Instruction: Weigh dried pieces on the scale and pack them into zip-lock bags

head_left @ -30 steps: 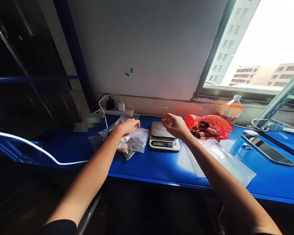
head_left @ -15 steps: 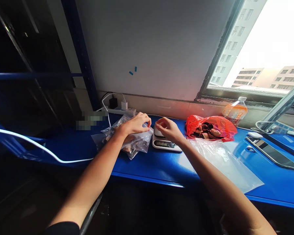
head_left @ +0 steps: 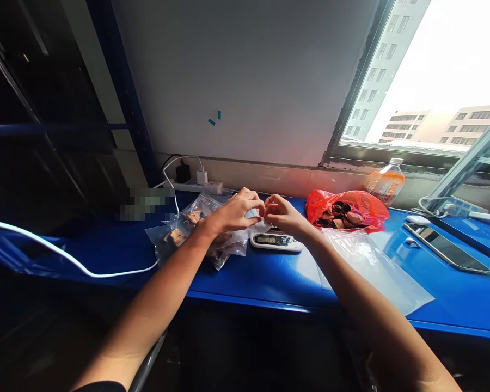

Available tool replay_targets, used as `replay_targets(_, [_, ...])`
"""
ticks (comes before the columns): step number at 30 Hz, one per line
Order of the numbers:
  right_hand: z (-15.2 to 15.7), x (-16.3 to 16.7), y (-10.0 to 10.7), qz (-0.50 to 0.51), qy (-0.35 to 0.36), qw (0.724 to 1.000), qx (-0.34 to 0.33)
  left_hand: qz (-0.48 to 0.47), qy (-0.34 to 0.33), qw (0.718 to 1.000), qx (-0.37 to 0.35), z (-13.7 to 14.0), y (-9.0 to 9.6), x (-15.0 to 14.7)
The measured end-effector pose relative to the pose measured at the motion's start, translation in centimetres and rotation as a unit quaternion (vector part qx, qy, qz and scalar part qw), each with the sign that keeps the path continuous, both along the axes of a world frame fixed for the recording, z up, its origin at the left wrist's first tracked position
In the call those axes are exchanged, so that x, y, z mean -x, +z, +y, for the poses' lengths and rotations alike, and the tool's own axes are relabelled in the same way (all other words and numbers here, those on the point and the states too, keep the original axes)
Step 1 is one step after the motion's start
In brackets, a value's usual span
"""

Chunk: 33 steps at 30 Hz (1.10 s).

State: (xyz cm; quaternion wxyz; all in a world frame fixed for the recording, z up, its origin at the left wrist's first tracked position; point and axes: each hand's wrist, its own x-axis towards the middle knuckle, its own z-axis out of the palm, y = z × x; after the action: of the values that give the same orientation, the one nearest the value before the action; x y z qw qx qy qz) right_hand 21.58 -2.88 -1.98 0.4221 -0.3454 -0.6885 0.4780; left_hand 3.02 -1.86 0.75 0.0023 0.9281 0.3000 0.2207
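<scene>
Left hand (head_left: 239, 211) has been shifted rightward off the bag pile since the earlier frames, and the gap to the right hand (head_left: 288, 218) has been closed; brown pieces (head_left: 175, 236) are now exposed more plainly at the pile's left side. Fingertips of both hands are brought together above the left part of the scale (head_left: 275, 240). The edge of a translucent bag (head_left: 260, 227) is pinched by the left thumb and fingers. The right fingers are curled against the same edge; whether plastic is gripped by them cannot be told.

The translucent bag is stretched from the fingertips toward the pile of clear bags (head_left: 232, 249). Its plastic is thin, hazy and wrinkled. Rough, tan-brown pieces are seen through the pile, which is partly covered by the left hand and wrist.

The scale's platform is mostly hidden by the hands; its display is exposed, digits too small to be read. A strip of blue table (head_left: 269, 280) is seen between scale and front edge (head_left: 253, 298). To the right, a flat clear bag (head_left: 384, 272) is laid partly beneath the right forearm. Behind it a red bag (head_left: 371, 209) is opened on dark brown pieces (head_left: 338, 218), with a bottle (head_left: 386, 182) just beyond. Farther right, a phone (head_left: 449, 250) is placed. At the rear left, a power strip (head_left: 216, 188) is set along the wall (head_left: 245, 76).
</scene>
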Motion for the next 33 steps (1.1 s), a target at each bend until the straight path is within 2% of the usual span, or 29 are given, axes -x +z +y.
replay_targets(7, [-0.3, 0.8, 0.1, -0.046, -0.094, 0.994, -0.043, -0.002, -0.014, 0.999, -0.051, 0.3, -0.2, -0.1])
replay_targets(17, [0.3, 0.7, 0.1, -0.147, -0.227, 0.957, -0.109, -0.022, -0.034, 0.998, -0.046, 0.3, -0.3, -0.2])
replay_targets(19, [0.2, 0.2, 0.3, -0.144, -0.210, 0.962, -0.103, -0.032, -0.032, 0.998, -0.035, 0.1, -0.2, -0.2])
replay_targets(24, [-0.5, -0.8, 0.9, -0.145, -0.097, 0.982, -0.069, -0.040, -0.013, 0.999, -0.004, -0.2, -0.3, -0.3])
replay_targets(27, [-0.7, -1.0, 1.0, -0.140, -0.063, 0.987, -0.049, -0.038, -0.017, 0.999, 0.001, -0.3, -0.3, -0.4])
replay_targets(30, [-0.4, -1.1, 0.9, -0.147, -0.075, 0.984, -0.072, -0.044, -0.035, 0.998, 0.006, -0.6, -0.2, -0.6])
replay_targets(33, [0.0, -1.0, 0.8, -0.168, -0.135, 0.970, -0.116, -0.045, -0.045, 0.998, 0.017, -0.9, 0.1, -0.7])
